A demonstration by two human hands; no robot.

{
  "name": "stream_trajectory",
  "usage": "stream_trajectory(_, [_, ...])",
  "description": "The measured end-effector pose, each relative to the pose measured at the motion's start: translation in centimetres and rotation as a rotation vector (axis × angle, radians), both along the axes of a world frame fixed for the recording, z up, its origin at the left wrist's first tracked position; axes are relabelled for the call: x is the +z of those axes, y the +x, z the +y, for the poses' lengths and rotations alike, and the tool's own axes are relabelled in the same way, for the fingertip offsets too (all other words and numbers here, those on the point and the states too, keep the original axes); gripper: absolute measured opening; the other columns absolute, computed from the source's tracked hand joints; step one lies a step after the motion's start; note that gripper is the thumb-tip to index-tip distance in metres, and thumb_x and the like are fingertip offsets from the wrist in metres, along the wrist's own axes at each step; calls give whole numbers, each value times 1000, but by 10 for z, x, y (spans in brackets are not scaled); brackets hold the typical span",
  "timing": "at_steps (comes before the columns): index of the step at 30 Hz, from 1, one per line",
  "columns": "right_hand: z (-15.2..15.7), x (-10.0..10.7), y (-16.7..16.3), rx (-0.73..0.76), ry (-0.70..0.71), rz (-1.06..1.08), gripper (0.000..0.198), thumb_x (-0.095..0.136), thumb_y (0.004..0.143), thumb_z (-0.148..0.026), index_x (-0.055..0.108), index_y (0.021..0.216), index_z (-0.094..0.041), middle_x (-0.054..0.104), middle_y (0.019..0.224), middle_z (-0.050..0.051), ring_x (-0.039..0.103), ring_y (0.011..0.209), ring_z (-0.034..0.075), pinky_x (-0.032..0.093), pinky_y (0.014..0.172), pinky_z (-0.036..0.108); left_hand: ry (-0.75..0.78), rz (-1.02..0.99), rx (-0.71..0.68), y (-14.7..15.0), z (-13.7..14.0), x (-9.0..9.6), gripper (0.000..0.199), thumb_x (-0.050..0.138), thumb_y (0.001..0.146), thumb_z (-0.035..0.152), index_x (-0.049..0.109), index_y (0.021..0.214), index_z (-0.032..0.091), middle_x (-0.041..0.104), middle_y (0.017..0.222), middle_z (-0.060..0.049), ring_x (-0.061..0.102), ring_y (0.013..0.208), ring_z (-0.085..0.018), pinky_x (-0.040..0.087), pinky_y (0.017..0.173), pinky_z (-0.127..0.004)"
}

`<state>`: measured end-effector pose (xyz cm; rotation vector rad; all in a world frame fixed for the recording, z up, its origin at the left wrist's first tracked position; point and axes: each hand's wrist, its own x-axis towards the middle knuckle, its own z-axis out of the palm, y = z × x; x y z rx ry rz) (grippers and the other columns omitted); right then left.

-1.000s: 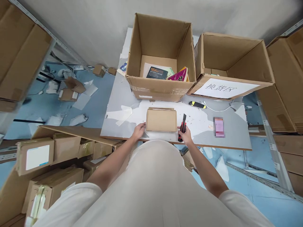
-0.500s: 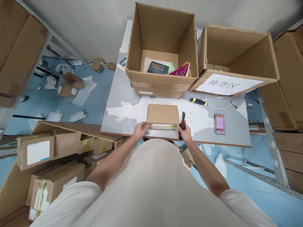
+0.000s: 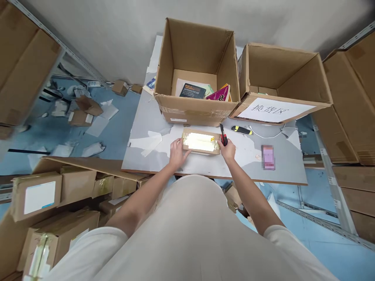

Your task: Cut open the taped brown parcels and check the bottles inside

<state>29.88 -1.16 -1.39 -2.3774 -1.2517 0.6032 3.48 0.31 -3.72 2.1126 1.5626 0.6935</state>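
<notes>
A small cardboard box point(image 3: 202, 141) lies on the white table point(image 3: 164, 156) in front of me, its upper face carrying a bright label under shiny tape. My left hand point(image 3: 177, 153) grips the box's left end, thumb along the near edge. At the right end is my right hand point(image 3: 227, 150), closed round a red and black utility knife point(image 3: 224, 136) whose tip points away from me. Those right fingers also touch the box's right end.
Behind stand a large open carton point(image 3: 196, 107) with books inside and another carton point(image 3: 285, 80) with a handwritten sign. A yellow and black cutter point(image 3: 241, 130) and a blurred pink item point(image 3: 268, 157) lie rightward. At lower left, a big carton holds several parcels point(image 3: 38, 197).
The small box has been turned over toward its taped, labelled face, which now points up. Both hands have shifted slightly away from me along its ends, the knife still in the right.
</notes>
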Motion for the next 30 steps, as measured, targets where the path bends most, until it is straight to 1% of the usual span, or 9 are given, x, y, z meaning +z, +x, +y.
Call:
stream_trajectory(3, [3, 14, 2, 76, -17, -66, 42, 45, 85, -54, 60, 101, -18, 68, 90, 11, 62, 83, 25, 44, 71, 32, 149, 54, -281, 6, -6, -6, 32, 51, 89, 30, 58, 118, 19, 59, 124, -14, 49, 123, -27, 40, 102, -47])
stream_trajectory(5, [3, 28, 4, 202, 19, -95, 43, 38, 89, -49, 56, 112, -17, 67, 101, 12, 61, 90, 26, 44, 74, 34, 178, 73, -340, 9, -6, -11, 28, 43, 93, 23, 61, 114, 21, 62, 120, -12, 52, 120, -24, 42, 101, -46])
stream_trajectory(8, [9, 50, -1, 612, 20, -84, 42, 34, 94, -37, 46, 129, -18, 61, 120, 12, 59, 101, 25, 45, 80, 34, 205, 62, -305, 10, -3, -18, 28, 40, 94, 20, 63, 111, 22, 66, 116, -10, 55, 117, -22, 44, 99, -44])
stream_trajectory(10, [18, 61, -12, 917, -69, -114, 44, 34, 95, -33, 40, 137, -22, 58, 128, 10, 58, 106, 24, 44, 82, 32, 220, 45, -300, 10, -1, -21, 28, 41, 94, 19, 64, 110, 22, 66, 114, -10, 56, 117, -22, 44, 99, -44])
stream_trajectory(12, [31, 66, -26, 1096, -183, -213, 46, 34, 96, -32, 34, 142, -27, 58, 128, 10, 59, 105, 24, 44, 80, 32, 235, 39, -305, 10, -1, -23, 28, 41, 94, 19, 64, 110, 21, 66, 114, -10, 56, 117, -22, 44, 98, -45])
stream_trajectory(16, [52, 67, -49, 1201, -308, -373, 49, 28, 99, -30, 24, 147, -30, 61, 120, 11, 63, 99, 22, 42, 77, 31, 238, 33, -315, 9, -3, -25, 28, 41, 94, 19, 64, 109, 21, 67, 114, -11, 57, 116, -23, 46, 96, -46])
stream_trajectory(21, [60, 68, -61, 1294, -331, -439, 52, 29, 97, -22, 21, 147, -32, 59, 121, 11, 63, 98, 22, 42, 76, 31, 182, -15, -307, 9, -4, -28, 29, 41, 94, 19, 63, 112, 22, 66, 116, -11, 56, 116, -23, 45, 98, -48])
stream_trajectory(24, [60, 69, -63, 1279, -347, -503, 59, 30, 94, -14, 15, 149, -28, 59, 119, 13, 65, 94, 23, 43, 74, 32, 180, -16, -307, 9, -4, -29, 28, 41, 93, 18, 63, 110, 21, 66, 114, -11, 57, 115, -22, 45, 97, -47])
stream_trajectory(30, [60, 68, -61, 1329, -351, -496, 58, 30, 94, -16, 16, 148, -29, 58, 121, 13, 64, 95, 25, 44, 74, 33, 213, 18, -287, 9, -4, -29, 27, 41, 94, 18, 64, 108, 21, 67, 113, -10, 58, 113, -22, 46, 95, -45])
